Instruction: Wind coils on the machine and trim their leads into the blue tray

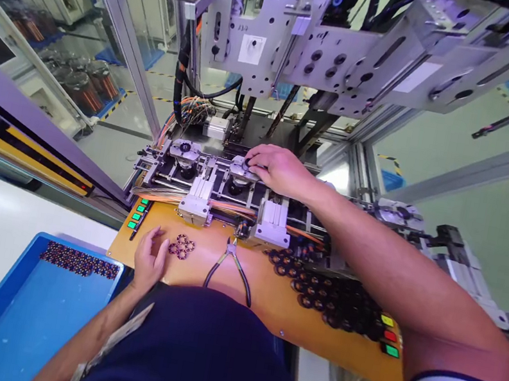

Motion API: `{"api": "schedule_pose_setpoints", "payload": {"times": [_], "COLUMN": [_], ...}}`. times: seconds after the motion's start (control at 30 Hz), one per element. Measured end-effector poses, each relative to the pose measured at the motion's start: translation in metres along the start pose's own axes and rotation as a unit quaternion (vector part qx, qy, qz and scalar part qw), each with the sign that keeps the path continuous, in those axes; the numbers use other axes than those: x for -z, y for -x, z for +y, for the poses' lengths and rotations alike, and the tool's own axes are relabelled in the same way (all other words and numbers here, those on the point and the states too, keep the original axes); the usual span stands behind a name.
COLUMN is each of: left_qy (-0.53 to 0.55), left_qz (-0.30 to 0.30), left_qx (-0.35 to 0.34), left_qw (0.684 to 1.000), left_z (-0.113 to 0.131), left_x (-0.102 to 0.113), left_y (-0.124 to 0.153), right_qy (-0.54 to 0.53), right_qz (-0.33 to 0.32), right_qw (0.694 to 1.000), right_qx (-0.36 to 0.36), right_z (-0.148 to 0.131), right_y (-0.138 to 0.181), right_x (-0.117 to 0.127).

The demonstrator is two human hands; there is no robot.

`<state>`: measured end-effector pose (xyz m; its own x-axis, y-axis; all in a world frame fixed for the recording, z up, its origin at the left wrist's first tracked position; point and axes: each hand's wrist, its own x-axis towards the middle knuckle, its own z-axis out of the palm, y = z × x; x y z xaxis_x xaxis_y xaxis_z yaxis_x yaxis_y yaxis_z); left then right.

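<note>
Two hands at work: the right hand reaches across to the middle fixture; the left hand rests low on the orange worktop.
Right-hand grip: thumb and fingers bent over a dark round part on top of that fixture; they touch it, but I cannot tell whether they pinch it or only press it.
Left-hand grip: fingers loosely curled, thumb apart, nothing visible held.
Dark round part: at the top of the middle fixture, partly hidden by the fingertips, so its seating cannot be judged from here.
Seating: best done, I judge, with level, even pressure, feeling for tilt before letting go.
Left fixture: a similar dark round top, uncovered, which could serve as a guide to how the part should sit.
Small rings: a little cluster just beside the left fingers, easy to pick singly if kept spread.
Blue tray: left of the worktop, many more rings gathered along its far end.
Pliers: handles spread towards the body, between the small rings and the dark pile; sleeves should pass clear.
Overhead plate: above and beyond the fixtures; prudence suggests withdrawing the fingers fully before any button is pressed.
</note>
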<state>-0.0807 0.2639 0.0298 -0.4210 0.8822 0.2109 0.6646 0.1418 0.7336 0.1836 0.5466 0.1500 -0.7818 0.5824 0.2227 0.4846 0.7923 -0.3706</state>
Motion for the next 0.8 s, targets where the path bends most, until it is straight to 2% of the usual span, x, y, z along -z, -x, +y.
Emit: {"api": "schedule_pose_setpoints", "payload": {"times": [0.23, 0.57, 0.67, 0.73, 0.8], "left_qy": [-0.009, -0.021, -0.031, -0.040, -0.045], "left_qz": [-0.002, 0.012, 0.018, 0.031, 0.047], "left_qx": [-0.013, -0.021, -0.043, -0.065, -0.096], "left_qw": [1.000, 0.999, 0.998, 0.997, 0.993], "left_z": [-0.001, 0.000, 0.003, 0.011, 0.027], "left_x": [-0.001, -0.003, 0.003, 0.014, 0.029], "left_y": [-0.002, -0.001, -0.001, -0.004, -0.015], "right_qy": [0.067, 0.092, 0.095, 0.079, 0.026], "right_qz": [-0.032, -0.041, 0.010, 0.094, 0.205], "right_qw": [0.997, 0.995, 0.995, 0.992, 0.978], "right_qx": [-0.035, -0.010, -0.027, -0.040, -0.035], "right_z": [-0.015, -0.025, -0.035, -0.054, -0.083], "right_y": [-0.005, 0.026, 0.036, 0.056, 0.087], "right_x": [0.004, -0.003, 0.005, 0.012, 0.012]}}
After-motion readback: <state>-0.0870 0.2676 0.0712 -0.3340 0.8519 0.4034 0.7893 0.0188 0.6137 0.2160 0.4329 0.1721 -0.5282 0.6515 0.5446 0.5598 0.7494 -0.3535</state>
